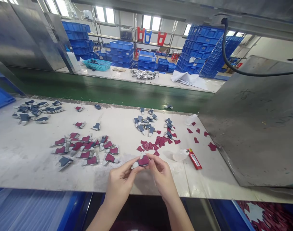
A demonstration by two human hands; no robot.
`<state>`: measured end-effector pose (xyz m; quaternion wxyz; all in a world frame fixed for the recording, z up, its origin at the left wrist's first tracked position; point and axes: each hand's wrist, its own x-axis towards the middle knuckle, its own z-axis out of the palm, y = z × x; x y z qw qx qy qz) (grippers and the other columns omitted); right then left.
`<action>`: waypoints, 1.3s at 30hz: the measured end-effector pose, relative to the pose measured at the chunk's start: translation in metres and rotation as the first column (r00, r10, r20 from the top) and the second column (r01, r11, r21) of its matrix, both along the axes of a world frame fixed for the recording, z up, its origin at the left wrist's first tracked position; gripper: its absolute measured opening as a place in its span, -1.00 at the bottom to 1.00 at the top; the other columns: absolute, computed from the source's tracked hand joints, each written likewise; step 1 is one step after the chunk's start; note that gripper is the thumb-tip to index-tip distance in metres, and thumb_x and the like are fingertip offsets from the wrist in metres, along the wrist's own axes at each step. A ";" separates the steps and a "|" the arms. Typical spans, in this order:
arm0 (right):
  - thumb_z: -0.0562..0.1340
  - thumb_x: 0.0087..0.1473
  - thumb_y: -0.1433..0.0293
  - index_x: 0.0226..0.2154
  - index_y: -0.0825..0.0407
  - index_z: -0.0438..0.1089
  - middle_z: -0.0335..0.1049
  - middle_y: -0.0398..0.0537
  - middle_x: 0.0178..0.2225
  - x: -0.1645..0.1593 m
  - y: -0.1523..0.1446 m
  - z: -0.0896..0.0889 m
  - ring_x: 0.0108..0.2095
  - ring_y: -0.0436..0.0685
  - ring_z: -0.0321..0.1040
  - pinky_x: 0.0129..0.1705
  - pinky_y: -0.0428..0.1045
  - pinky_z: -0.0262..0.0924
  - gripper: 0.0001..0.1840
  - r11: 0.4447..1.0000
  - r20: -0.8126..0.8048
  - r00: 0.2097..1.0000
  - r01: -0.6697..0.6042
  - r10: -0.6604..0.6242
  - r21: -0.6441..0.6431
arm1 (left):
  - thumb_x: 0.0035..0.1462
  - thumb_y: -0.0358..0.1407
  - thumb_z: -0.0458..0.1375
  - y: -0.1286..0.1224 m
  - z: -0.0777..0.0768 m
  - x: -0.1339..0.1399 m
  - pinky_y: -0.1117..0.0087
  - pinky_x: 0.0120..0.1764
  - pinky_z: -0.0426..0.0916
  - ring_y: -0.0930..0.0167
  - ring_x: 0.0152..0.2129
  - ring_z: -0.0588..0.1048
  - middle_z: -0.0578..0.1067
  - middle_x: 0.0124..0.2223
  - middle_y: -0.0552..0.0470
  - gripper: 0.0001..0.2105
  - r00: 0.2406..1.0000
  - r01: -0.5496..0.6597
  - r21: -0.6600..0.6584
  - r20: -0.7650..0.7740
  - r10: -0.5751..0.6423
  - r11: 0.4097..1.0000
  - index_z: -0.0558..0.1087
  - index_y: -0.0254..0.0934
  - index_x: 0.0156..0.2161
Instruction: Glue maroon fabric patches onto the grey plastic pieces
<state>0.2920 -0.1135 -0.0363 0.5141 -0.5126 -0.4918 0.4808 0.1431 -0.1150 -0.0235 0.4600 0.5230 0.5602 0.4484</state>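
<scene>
Near the front edge of the table, my left hand (122, 178) and my right hand (162, 175) pinch a small light-grey part with a maroon face (143, 160) between them. The left fingers close on its left side, while the right thumb and fingers press at its right end. Just beyond lies a loose pile of flat maroon pieces (161, 140). Similar maroon-faced grey parts (77, 146) are spread to the left. Farther back, several dark-blue-faced grey parts (141, 123) lie in a cluster.
A red packet (195, 159) and a crumpled clear plastic bit (180, 155) lie right of my hands. A metal panel (257, 128) bounds the right side. The green conveyor belt (112, 93) runs behind the table (28, 157). Blue crates (194, 48) are stacked beyond.
</scene>
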 end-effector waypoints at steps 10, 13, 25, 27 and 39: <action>0.35 0.07 0.44 -0.17 -0.16 0.46 0.45 -0.09 -0.31 0.014 -0.001 -0.001 -0.08 0.23 0.29 -0.03 0.23 0.30 -0.74 0.761 0.494 0.823 -0.122 -0.281 0.637 | -0.01 -0.12 0.35 0.004 0.012 -0.002 0.29 -0.18 0.55 0.21 -0.31 0.63 0.66 -0.27 -0.08 -0.68 0.922 0.174 -0.192 0.377 -0.091 0.966 0.65 -0.29 -0.19; 0.32 0.08 0.46 -0.18 -0.12 0.43 0.43 -0.08 -0.34 0.013 0.000 -0.003 -0.15 0.21 0.29 -0.08 0.22 0.32 -0.76 0.750 0.487 0.819 -0.110 -0.303 0.652 | -0.01 -0.11 0.35 0.004 0.013 -0.002 0.29 -0.21 0.55 0.20 -0.33 0.63 0.66 -0.32 -0.07 -0.68 0.918 0.199 -0.221 0.383 -0.102 0.955 0.65 -0.29 -0.19; 0.33 0.08 0.48 0.05 -0.20 0.35 0.46 -0.07 -0.27 0.001 0.001 -0.018 -0.11 0.24 0.34 -0.07 0.24 0.33 -0.51 0.727 0.438 0.811 -0.023 -0.388 0.686 | 0.00 -0.08 0.34 0.016 0.010 -0.008 0.26 -0.21 0.56 0.19 -0.34 0.64 0.66 -0.35 -0.09 -0.68 0.933 0.214 -0.248 0.339 -0.122 0.945 0.65 -0.31 -0.26; 0.39 0.03 0.38 0.23 -0.13 0.14 0.46 0.02 -0.12 0.004 0.001 -0.016 -0.02 0.29 0.30 -0.05 0.27 0.32 -0.25 0.741 0.431 0.818 -0.009 -0.381 0.672 | -0.03 -0.08 0.35 0.017 0.008 -0.010 0.23 -0.19 0.56 0.18 -0.36 0.64 0.66 -0.35 -0.09 -0.68 0.938 0.184 -0.244 0.333 -0.096 0.952 0.65 -0.31 -0.28; 0.38 0.02 0.32 -0.32 -0.14 0.58 0.16 0.10 0.14 0.082 -0.018 -0.034 0.14 0.55 0.13 0.04 0.45 0.06 -0.91 0.689 0.547 0.469 0.211 -0.694 0.693 | 0.14 0.00 0.13 0.055 0.001 -0.117 0.01 0.13 0.24 0.03 0.08 0.40 0.57 -0.02 -0.17 -0.63 0.676 -0.236 0.399 -0.587 0.445 0.886 0.58 -0.22 -0.14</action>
